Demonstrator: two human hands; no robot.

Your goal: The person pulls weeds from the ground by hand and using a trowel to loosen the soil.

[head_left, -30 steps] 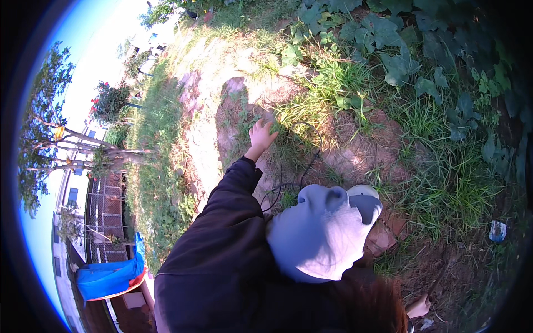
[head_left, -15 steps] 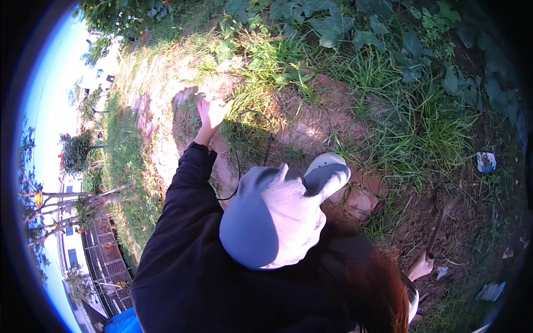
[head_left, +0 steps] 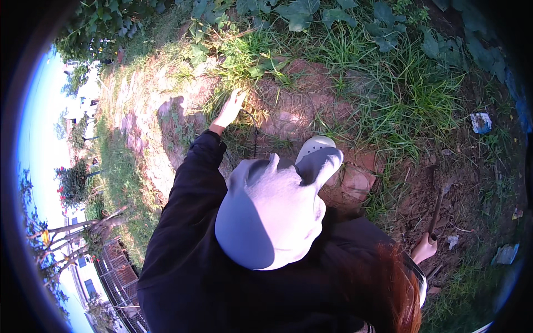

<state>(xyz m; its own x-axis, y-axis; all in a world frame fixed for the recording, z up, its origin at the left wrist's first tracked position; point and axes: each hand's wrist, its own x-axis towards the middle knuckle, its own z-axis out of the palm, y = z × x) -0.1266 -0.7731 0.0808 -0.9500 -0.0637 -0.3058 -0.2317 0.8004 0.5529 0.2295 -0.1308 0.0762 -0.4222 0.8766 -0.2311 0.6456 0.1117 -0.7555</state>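
My left hand (head_left: 228, 112) reaches out at the end of a dark sleeve, its fingers stretched toward a sunlit clump of grass (head_left: 252, 72). A thin black cord (head_left: 255, 136) loops on the ground beside that hand. At the lower right, my right hand (head_left: 425, 250) is wrapped round the brown handle of a digging tool (head_left: 437, 213). The handle's end by my fist looks hollow. Its far end lies against loose brown soil (head_left: 413, 191), where its shape is hard to make out.
My grey-clad knee (head_left: 266, 216) and a pale clog (head_left: 315, 145) fill the middle. Reddish stones (head_left: 355, 182) lie beside the shoe. Leafy plants (head_left: 300, 14) grow at the far side. Litter (head_left: 481, 123) lies at right; a mesh fence (head_left: 117, 272) and tree (head_left: 102, 222) stand at left.
My left hand has moved right toward the grass clump, and its fingers point that way. My right hand keeps its grip on the tool. The whole view has shifted slightly.
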